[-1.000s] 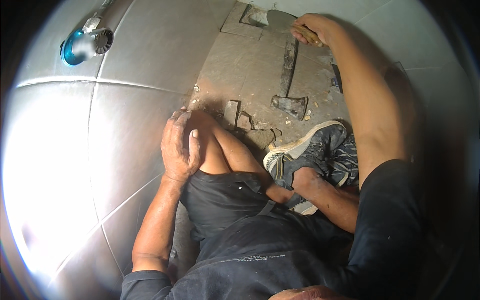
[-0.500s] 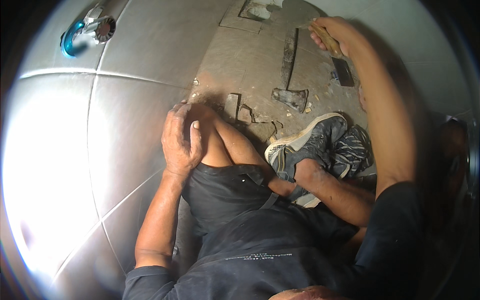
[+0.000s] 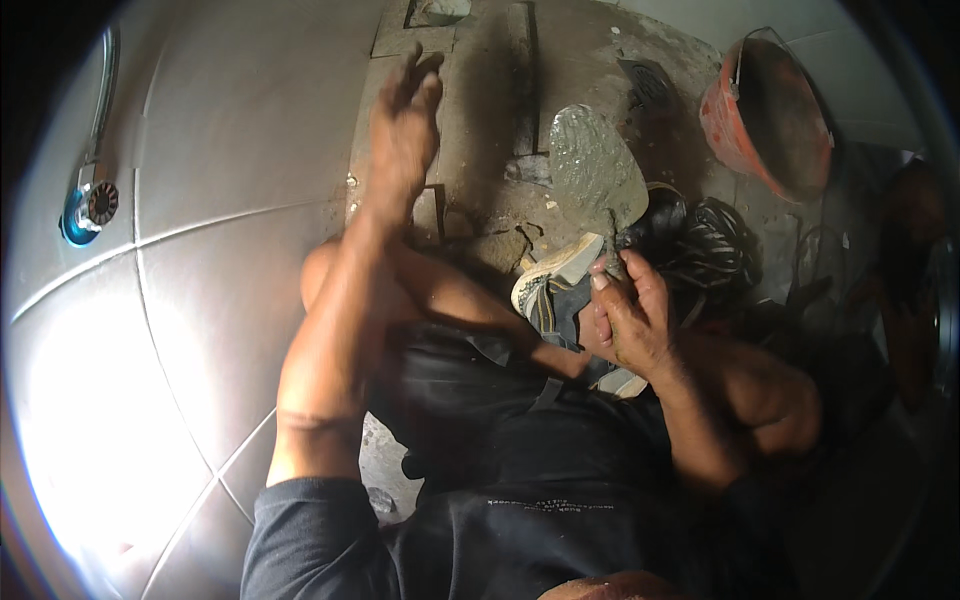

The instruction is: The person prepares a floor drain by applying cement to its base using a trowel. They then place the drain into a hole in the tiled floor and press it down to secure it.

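At three o'clock, the right hand has its fingers clamped on the handle of a trowel. The trowel's blade points toward twelve o'clock, coated with wet grey mortar. The left hand, slightly blurred, reaches out at eleven o'clock with fingers stretched and a little apart, near a square floor opening toward twelve. A long-handled tool lies at twelve on the floor; an orange-red bucket stands at two.
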Demonstrator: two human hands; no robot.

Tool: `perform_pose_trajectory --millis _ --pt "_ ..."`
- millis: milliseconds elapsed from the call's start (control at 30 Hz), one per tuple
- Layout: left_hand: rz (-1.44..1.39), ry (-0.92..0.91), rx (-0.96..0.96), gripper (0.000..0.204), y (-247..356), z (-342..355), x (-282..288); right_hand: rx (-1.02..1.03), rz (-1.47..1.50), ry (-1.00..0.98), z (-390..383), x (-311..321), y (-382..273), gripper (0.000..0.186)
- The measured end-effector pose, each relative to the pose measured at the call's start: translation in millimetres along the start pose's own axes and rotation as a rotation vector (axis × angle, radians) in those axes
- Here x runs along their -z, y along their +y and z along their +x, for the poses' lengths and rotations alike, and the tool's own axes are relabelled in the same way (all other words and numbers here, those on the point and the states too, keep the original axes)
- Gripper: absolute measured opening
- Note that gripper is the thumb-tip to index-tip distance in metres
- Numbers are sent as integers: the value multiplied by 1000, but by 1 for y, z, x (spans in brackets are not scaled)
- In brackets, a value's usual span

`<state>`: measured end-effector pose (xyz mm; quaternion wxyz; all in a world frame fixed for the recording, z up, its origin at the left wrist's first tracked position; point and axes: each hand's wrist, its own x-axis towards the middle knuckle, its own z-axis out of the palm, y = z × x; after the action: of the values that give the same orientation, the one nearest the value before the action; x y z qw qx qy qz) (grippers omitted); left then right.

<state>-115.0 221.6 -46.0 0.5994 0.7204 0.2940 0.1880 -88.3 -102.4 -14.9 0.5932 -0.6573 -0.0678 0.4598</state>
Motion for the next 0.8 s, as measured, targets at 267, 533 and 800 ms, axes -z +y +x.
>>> perform_pose_trajectory --millis 267,533,800 --pt "1359 -102 -518 50 -75 193 -25 19 -167 44 12 1 0 29" --pt "1714 -277 -360 23 -142 270 -27 27 -109 -1 18 2 6 30" --pt "1103 -17 -317 29 -151 277 -42 -43 -65 6 17 3 4 32"
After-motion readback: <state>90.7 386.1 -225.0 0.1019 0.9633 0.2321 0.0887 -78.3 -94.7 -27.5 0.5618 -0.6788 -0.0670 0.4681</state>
